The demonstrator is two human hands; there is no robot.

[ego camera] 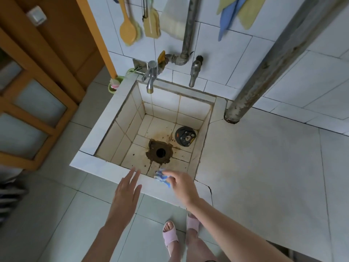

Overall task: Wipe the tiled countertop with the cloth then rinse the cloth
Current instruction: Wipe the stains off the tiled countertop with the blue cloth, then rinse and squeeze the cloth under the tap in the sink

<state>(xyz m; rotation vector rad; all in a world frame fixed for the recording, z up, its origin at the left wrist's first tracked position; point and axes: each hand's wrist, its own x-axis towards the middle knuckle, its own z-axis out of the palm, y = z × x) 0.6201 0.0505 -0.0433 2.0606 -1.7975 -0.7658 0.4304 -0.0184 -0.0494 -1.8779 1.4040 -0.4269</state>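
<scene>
My right hand (182, 186) pinches a small blue-and-white cloth (162, 177) over the near rim of the tiled sink (105, 165). My left hand (127, 191) is flat with fingers spread, hovering just left of the cloth over the same rim, holding nothing. The tiled countertop (264, 167) stretches to the right of the sink. A chrome tap (150, 76) and a second tap (194, 72) stick out from the wall above the basin; no water is running.
A round grey drain cover (186, 136) lies in the basin beside the stained drain hole (160, 152). A thick pipe (264, 69) rises from the counter's back. Brushes (130, 29) and cloths (232, 14) hang on the wall. A wooden door (34, 91) stands left.
</scene>
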